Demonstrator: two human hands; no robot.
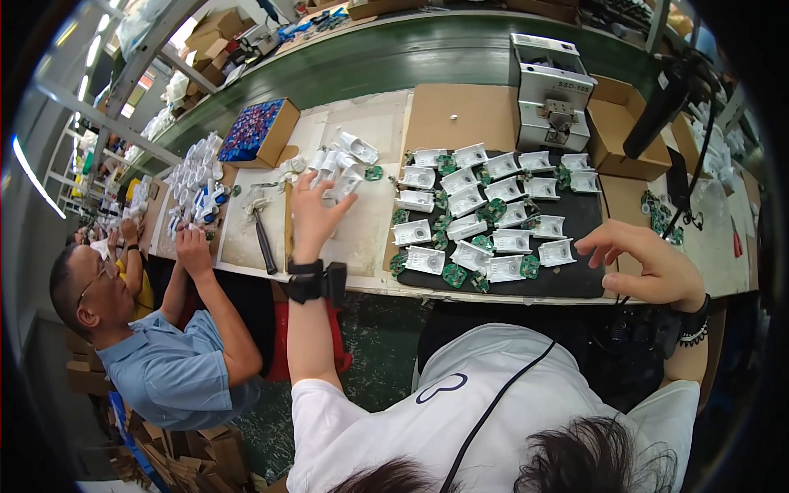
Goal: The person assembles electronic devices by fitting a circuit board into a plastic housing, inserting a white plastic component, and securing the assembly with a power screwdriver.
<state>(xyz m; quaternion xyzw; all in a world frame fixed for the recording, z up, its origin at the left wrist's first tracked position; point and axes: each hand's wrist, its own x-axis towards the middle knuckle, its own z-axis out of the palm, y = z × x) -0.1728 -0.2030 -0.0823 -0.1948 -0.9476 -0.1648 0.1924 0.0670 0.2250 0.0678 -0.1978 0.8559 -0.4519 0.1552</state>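
Observation:
My left hand [320, 215] reaches over the left part of the bench with its thumb and fingers spread. Just beyond its fingertips lies a small group of white plastic housings [355, 148]; whether a finger touches the nearest one I cannot tell. My right hand [645, 261] hovers at the right edge of a black mat [575, 215], fingers apart and nothing in them. Rows of open white half-shell housings [511, 241] cover the mat, with green circuit boards [454, 275] beside and between them, some seemingly joined by wires.
A grey metal machine [552, 99] stands behind the mat, beside an open cardboard box [629, 123]. At left are a box of blue-and-red parts [256, 131] and a hammer [263, 242]. A co-worker in a blue shirt [168, 361] handles parts there. A green conveyor belt [394, 56] runs behind.

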